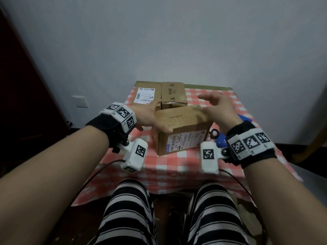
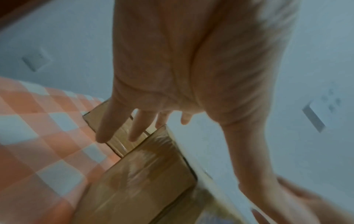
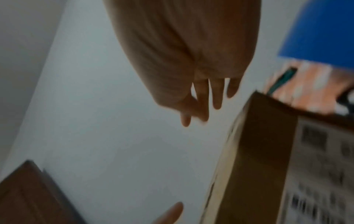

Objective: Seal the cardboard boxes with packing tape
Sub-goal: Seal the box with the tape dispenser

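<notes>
The nearest cardboard box [image 1: 182, 121] stands on the red-checked tablecloth [image 1: 159, 165], a shipping label on its front face. My left hand [image 1: 155, 117] is at its left side, fingers straight along the side and thumb over the top front corner. In the left wrist view the left hand [image 2: 191, 75] reaches past the box [image 2: 145, 174] with straight fingers. Above the box's right top edge hovers my right hand [image 1: 217, 106], fingers spread and empty. The right wrist view is blurred, with the right hand [image 3: 191, 60] beside the box [image 3: 264, 151]. A blue tape dispenser [image 1: 220, 141] lies right of the box, partly hidden by my right wrist.
Two more cardboard boxes stand at the back: one with a white label [image 1: 146, 94] and a taller one with print on it [image 1: 174, 94]. A blue flat object [image 1: 245, 118] lies at the right. A wall is right behind the table, and a dark door [image 1: 26, 103] stands at the left.
</notes>
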